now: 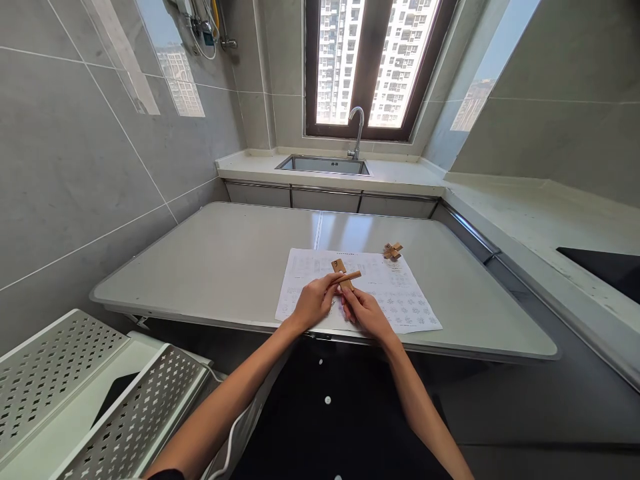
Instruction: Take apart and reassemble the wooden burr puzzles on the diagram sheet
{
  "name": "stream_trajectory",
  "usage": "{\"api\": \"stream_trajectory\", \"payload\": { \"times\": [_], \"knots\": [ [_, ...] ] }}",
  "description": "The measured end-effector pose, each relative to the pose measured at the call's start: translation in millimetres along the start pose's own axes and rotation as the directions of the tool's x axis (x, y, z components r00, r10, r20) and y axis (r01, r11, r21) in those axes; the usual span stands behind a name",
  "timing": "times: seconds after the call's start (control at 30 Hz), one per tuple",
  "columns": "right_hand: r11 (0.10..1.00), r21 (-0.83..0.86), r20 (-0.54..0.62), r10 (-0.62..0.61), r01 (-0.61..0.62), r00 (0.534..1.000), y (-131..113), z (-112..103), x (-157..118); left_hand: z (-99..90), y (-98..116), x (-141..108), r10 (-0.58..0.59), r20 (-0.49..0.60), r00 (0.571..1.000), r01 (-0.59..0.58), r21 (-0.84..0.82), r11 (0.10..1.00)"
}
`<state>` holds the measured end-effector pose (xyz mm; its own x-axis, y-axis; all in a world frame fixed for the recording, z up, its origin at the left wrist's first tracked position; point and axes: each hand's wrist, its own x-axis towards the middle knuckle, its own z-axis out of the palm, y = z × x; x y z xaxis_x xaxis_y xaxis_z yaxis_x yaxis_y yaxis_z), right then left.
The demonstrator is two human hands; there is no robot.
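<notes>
My left hand (314, 301) and my right hand (369, 313) meet over a printed sheet near the table's front edge. Between them are flat brown wooden puzzle pieces (339, 266), one with a dark mark. A narrow wooden strip (352, 275) lies crosswise, pinched in my left fingers. My right fingers close on the lower end of the upright piece; whether the pieces are joined cannot be made out. The white sheet (410, 303) carries rows of small drawings. On its far right corner sits a small cluster of interlocked wooden pieces (393, 251).
The pale folding table (240, 260) fills the middle. Behind it are a counter with a sink (325, 165) and a tap (357, 130). At lower left stands a white perforated rack (135, 407); a side counter (540, 220) runs along the right.
</notes>
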<state>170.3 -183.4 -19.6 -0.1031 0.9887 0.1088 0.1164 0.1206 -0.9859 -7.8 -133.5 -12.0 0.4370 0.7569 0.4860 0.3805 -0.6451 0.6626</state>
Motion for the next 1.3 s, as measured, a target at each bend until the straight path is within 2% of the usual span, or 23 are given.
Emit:
{"api": "stream_trajectory", "payload": {
  "times": [0.1,0.17,0.23,0.3,0.4,0.5,0.83,1.03,1.17,1.3],
  "knots": [
    [0.994,-0.096,-0.150,-0.072,0.058,0.986,2,-2,1,0.1,0,2,-0.050,-0.065,0.997,0.046,-0.064,0.997],
    [0.969,-0.227,-0.285,-0.157,0.093,0.945,6,-4,2,0.1,0,3,-0.095,-0.108,0.990,0.083,-0.117,0.990],
    [0.944,-0.315,-0.367,-0.216,0.098,0.905,12,-6,4,0.0,1,4,-0.126,-0.135,0.983,0.107,-0.144,0.984],
    [0.912,-0.395,-0.366,-0.263,0.106,0.893,19,-7,5,0.0,2,5,-0.133,-0.141,0.981,0.111,-0.155,0.982],
    [0.800,-0.587,-0.272,-0.338,0.123,0.901,30,-5,8,0.5,0,5,-0.128,-0.143,0.981,0.107,-0.143,0.984],
    [0.733,-0.675,-0.218,-0.311,0.088,0.925,39,-4,10,1.1,-2,5,-0.125,-0.149,0.981,0.105,-0.133,0.986],
    [0.759,-0.650,-0.236,-0.247,0.037,0.940,41,-5,13,0.7,0,6,-0.088,-0.172,0.981,0.067,-0.124,0.990],
    [0.821,-0.569,-0.265,-0.233,0.043,0.936,34,-2,12,1.1,0,5,-0.096,-0.165,0.982,0.073,-0.143,0.987],
    [0.896,-0.444,-0.351,-0.202,0.028,0.914,28,-4,9,0.7,0,6,-0.110,-0.175,0.978,0.085,-0.147,0.985],
    [0.955,-0.295,-0.486,-0.145,-0.005,0.862,23,-8,5,0.7,2,6,-0.138,-0.151,0.979,0.109,-0.186,0.976]
  ]
}}
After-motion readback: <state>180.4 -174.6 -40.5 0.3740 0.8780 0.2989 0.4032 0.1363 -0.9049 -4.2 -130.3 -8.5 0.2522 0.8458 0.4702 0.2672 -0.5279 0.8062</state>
